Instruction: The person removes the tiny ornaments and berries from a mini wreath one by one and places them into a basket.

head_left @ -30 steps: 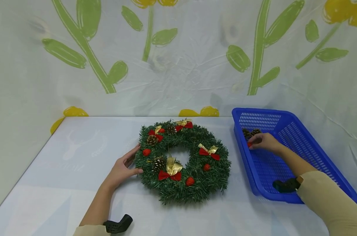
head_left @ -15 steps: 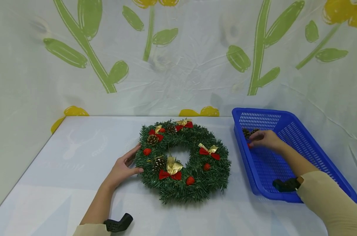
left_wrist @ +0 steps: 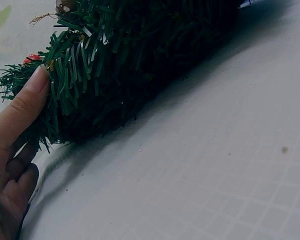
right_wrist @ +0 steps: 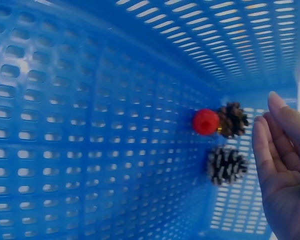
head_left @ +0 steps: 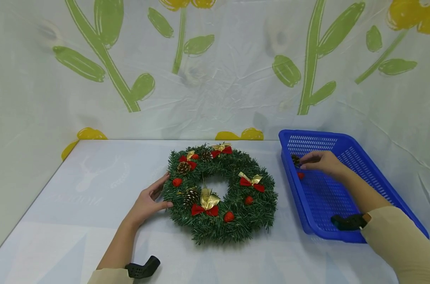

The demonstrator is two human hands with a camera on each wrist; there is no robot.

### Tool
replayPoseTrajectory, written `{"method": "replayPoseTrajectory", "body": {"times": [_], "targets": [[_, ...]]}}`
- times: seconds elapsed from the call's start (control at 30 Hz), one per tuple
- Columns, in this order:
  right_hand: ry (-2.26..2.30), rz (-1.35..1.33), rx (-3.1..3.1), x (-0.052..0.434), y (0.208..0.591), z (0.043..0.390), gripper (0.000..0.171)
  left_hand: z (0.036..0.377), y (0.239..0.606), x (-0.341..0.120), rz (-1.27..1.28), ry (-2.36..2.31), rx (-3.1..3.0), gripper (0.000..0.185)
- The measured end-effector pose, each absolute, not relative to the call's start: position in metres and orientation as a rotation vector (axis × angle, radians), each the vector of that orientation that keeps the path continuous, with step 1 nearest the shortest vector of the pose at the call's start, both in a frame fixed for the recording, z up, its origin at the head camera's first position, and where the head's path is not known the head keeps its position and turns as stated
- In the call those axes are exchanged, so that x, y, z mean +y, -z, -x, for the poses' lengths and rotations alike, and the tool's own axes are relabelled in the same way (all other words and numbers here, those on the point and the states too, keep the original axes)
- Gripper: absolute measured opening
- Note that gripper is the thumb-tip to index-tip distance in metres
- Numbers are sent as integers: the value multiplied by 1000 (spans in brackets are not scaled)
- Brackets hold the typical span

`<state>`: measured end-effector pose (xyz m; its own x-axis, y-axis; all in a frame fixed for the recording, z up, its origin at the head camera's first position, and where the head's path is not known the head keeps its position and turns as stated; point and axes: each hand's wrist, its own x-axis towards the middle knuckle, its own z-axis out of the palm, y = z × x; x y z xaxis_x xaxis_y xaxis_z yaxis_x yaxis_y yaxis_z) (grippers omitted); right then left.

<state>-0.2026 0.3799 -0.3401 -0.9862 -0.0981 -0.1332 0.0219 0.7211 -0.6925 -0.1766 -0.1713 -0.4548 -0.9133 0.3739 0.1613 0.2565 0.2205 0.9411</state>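
Note:
My left hand [head_left: 149, 201] grips the left edge of a green artificial wreath [head_left: 259, 213] lying on the table. In the left wrist view its thumb [left_wrist: 32, 90] presses on the needles while the other fingers curl below. Red-and-gold bows [head_left: 252, 182], pine cones [head_left: 191, 197] and red strawberry-like balls [head_left: 229, 217] decorate the wreath. Inside the blue basket, my right hand [head_left: 323, 162] hovers with nothing between thumb and fingers. Beside it, the right wrist view shows a brown pine cone [right_wrist: 232, 120], a white-tipped pine cone [right_wrist: 226, 165] and a red ball [right_wrist: 206, 122].
The blue plastic basket [head_left: 307, 215] with perforated walls stands on the right of the white table [head_left: 76, 213]. A white sheet [head_left: 232, 79] printed with green stems and yellow flowers hangs behind.
My right hand has moved slightly up and back from the red ball towards the pine cones, leaving the ball in the basket. The left hand and wreath stay in place.

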Motion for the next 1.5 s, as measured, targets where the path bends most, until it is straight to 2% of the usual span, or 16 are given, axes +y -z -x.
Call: {"method": "replayPoseTrajectory", "body": {"times": [0.47,1.07,1.5], "targets": [[1150,88,2764,374,314,195,48,177,456,-172,-632,-1804,2370,83],[1207,165,2768,359,295,178,43,177,455,-172,-622,-1809,2367,84],[1361,233,2714,345,286,162,26,178,456,-172,-621,-1804,2371,85]]}}
